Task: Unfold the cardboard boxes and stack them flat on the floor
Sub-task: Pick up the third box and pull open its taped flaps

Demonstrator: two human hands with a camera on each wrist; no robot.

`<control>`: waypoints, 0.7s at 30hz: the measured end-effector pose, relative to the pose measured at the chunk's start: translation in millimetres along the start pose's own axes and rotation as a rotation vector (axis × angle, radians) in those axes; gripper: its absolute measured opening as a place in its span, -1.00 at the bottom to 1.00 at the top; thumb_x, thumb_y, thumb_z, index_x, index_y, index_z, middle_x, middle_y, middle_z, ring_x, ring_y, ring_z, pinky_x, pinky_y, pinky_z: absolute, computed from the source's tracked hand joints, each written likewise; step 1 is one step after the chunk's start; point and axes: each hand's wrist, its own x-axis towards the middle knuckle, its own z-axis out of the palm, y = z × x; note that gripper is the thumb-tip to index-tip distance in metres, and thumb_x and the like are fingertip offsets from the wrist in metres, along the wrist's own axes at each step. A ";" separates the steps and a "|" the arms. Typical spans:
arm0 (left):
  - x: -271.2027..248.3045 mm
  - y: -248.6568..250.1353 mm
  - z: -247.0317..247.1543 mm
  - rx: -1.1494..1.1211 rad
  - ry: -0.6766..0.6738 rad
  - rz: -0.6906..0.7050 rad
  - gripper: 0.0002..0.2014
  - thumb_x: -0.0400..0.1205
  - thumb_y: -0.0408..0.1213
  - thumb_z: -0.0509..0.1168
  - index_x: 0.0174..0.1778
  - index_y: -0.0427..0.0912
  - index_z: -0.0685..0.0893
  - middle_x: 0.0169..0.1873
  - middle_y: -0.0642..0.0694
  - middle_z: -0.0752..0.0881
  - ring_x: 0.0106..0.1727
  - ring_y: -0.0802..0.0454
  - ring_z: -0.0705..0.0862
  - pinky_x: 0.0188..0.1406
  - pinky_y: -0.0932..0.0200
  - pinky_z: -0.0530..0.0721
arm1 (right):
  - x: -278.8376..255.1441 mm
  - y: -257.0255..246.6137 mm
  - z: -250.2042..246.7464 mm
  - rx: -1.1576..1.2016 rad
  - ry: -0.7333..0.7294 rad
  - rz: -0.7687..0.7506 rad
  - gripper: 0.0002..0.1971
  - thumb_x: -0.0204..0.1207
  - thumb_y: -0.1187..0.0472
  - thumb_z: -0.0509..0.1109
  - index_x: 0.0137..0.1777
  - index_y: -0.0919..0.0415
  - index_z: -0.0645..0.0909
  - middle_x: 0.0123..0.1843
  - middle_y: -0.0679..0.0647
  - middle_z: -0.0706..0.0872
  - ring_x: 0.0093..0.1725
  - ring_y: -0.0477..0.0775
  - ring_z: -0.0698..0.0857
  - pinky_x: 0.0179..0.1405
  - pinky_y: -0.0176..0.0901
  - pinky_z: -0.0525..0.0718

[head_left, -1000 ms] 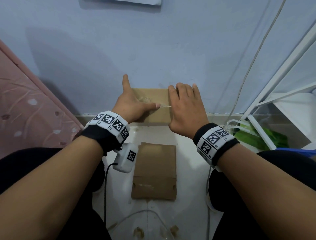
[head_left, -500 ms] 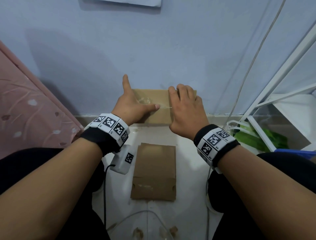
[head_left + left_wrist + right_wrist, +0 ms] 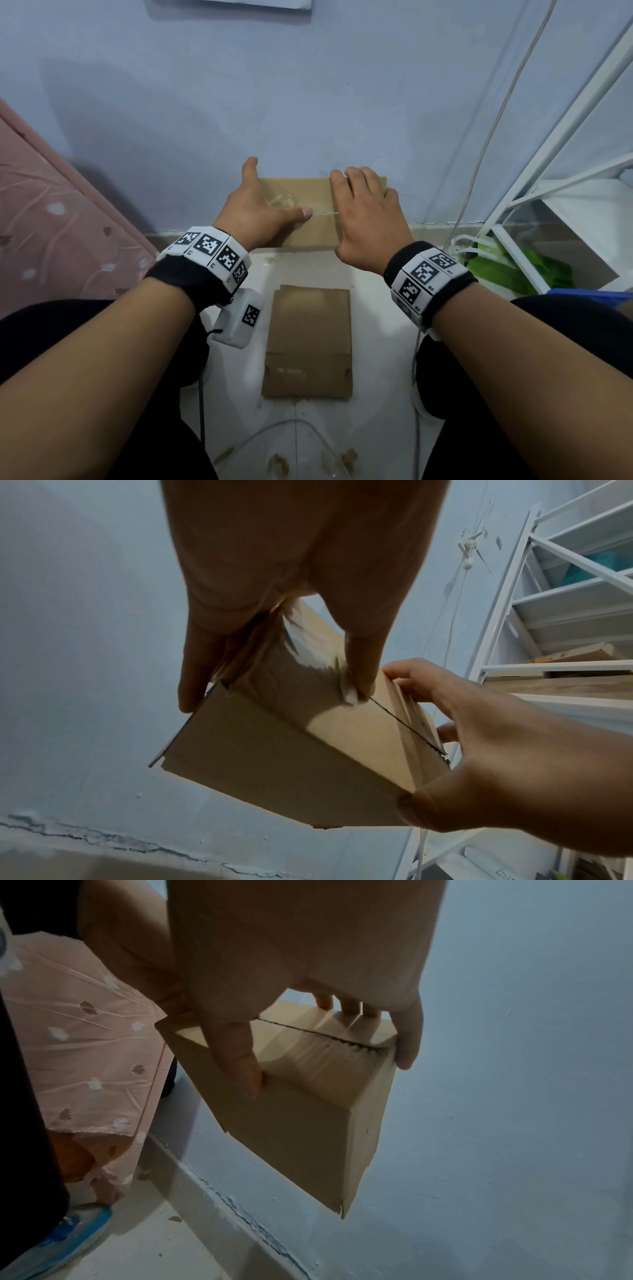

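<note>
Both hands hold a still-assembled cardboard box [image 3: 310, 219] in the air against the wall, above the flattened box [image 3: 308, 342] on the floor: left hand [image 3: 255, 212] gripping its left end, right hand [image 3: 368, 219] its right, long axis running between them.

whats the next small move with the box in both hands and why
Probably work the left thumb into the slit and pry the top flaps apart. The box is held off the floor by the left hand and the right hand, and its taped top seam already looks split, yet it is not folded flat like the flattened box on the floor.
</note>
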 end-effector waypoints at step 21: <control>6.5 -8.5 -3.3 0.040 -0.070 -0.009 0.19 0.40 0.11 0.65 0.77 0.09 -0.04 0.61 -0.18 0.45 0.59 -0.16 0.46 0.50 0.00 0.47 | -0.9 3.0 1.6 0.015 -0.031 -0.015 -0.07 0.19 0.17 0.46 0.62 0.25 0.25 0.52 0.22 0.41 0.53 0.31 0.36 0.08 0.22 0.60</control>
